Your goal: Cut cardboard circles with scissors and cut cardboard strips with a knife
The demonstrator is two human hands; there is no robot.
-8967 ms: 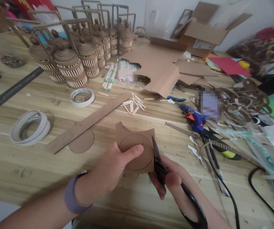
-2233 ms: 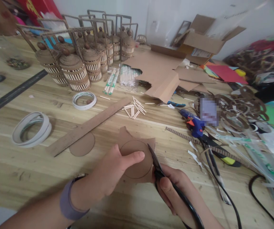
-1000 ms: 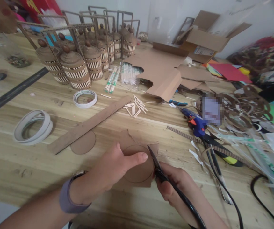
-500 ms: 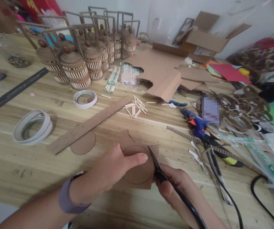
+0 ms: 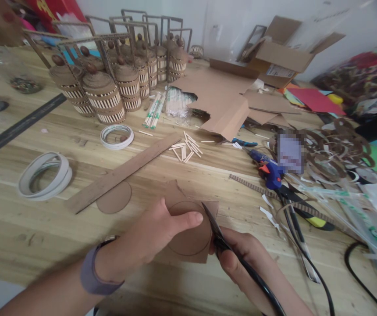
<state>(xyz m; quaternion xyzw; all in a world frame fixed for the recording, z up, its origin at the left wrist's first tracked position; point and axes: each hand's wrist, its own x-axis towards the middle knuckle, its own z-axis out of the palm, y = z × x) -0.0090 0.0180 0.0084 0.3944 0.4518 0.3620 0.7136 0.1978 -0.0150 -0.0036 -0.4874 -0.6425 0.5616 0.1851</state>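
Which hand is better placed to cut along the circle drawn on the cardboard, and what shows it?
The right hand, I'd judge: it grips the black-handled scissors, whose blades lie at the right side of the drawn circle. The left hand holds the cardboard piece, its thumb lying over the circle.

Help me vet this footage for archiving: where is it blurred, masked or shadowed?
Head view: the tangled pile at upper right looks smeared; head view: a pixelated block masks something beside the glue gun; head view: soft shadow darkens the table just below the hand-held cardboard; head view: the scissors are fairly readable.
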